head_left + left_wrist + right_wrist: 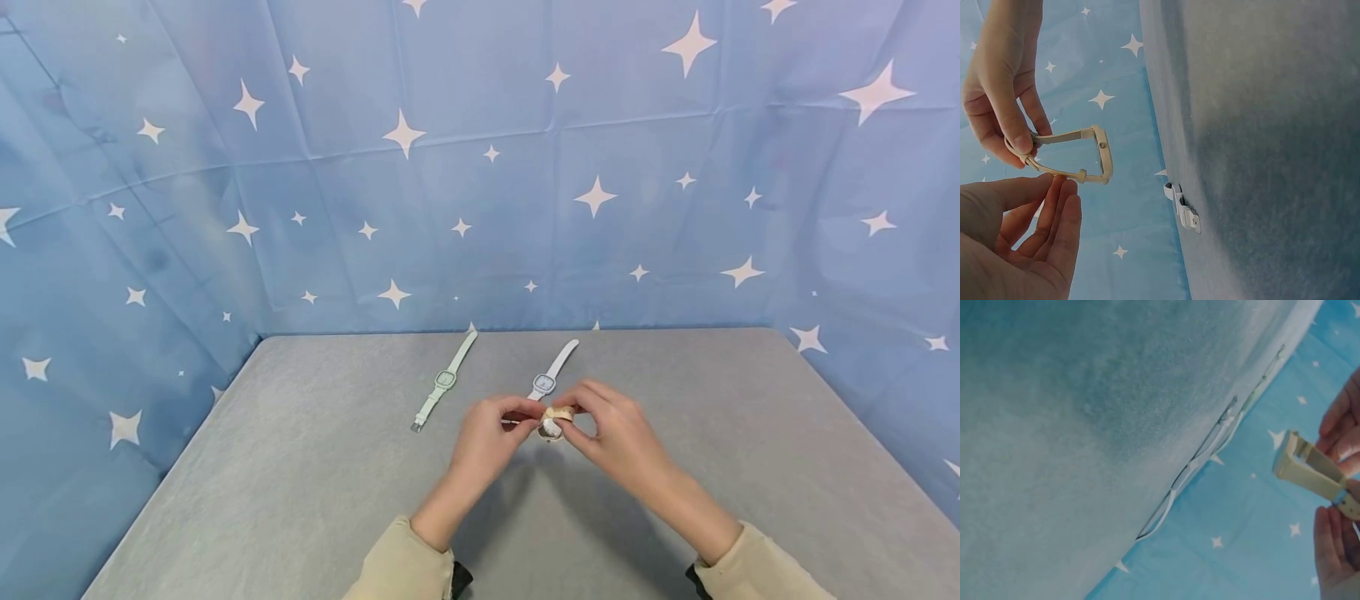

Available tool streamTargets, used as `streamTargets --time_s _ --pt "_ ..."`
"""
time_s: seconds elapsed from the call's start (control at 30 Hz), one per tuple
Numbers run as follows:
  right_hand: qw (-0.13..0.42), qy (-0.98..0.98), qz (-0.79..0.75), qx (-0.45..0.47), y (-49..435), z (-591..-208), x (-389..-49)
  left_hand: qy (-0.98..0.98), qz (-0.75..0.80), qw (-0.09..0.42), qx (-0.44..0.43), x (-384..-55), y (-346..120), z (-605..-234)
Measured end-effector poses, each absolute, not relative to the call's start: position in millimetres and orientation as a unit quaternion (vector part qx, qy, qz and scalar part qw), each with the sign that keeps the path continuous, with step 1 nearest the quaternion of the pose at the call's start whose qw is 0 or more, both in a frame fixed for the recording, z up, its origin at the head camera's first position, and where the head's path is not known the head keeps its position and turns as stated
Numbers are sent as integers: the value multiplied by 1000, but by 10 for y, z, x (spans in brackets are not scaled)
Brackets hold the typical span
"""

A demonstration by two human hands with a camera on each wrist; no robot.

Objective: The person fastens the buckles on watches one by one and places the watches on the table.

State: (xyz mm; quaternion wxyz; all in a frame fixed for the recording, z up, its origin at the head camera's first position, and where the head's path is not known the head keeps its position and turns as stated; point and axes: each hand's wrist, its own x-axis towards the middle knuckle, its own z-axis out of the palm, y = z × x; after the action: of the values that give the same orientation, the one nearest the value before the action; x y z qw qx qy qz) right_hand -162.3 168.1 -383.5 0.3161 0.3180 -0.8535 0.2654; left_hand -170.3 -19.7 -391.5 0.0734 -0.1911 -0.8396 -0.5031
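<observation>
A cream wristwatch (pixel 557 414) is held up between both hands over the table, its strap bent into a loop. My left hand (pixel 483 433) pinches the strap with thumb and fingers. On the other side, my right hand (pixel 618 429) grips the strap between thumb and index finger. In the left wrist view the strap ends meet at the fingertips, and the watch case (pixel 1104 153) points away from them. The right wrist view shows the same looped watch (pixel 1310 472) side-on. The fingers hide part of the buckle end.
On the grey table (pixel 315 467) a pale green watch (pixel 446 380) lies stretched out beyond my left hand. A white watch (pixel 544 383) lies behind the hands, its lower strap partly hidden. A blue star-patterned cloth (pixel 480 192) hangs behind the table and along its sides.
</observation>
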Motion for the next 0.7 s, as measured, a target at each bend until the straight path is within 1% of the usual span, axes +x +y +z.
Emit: streamTargets --time_s 0.17,0.43,0.57,0.7 --pt "320 -858 245 317 1677 -3829 -1620 -829 -527 48 -180 -1705 -198 -3904" --pt "336 -855 218 331 1671 -3834 -1602 -765 -630 -44 -130 -1761 -231 -3939" --pt "318 -863 213 330 1655 -3839 -1589 -746 -652 -73 -115 -1786 -245 -3976" --pt "294 -871 217 330 1639 -3842 -1581 -742 -652 -101 -121 -1805 -264 -3996"
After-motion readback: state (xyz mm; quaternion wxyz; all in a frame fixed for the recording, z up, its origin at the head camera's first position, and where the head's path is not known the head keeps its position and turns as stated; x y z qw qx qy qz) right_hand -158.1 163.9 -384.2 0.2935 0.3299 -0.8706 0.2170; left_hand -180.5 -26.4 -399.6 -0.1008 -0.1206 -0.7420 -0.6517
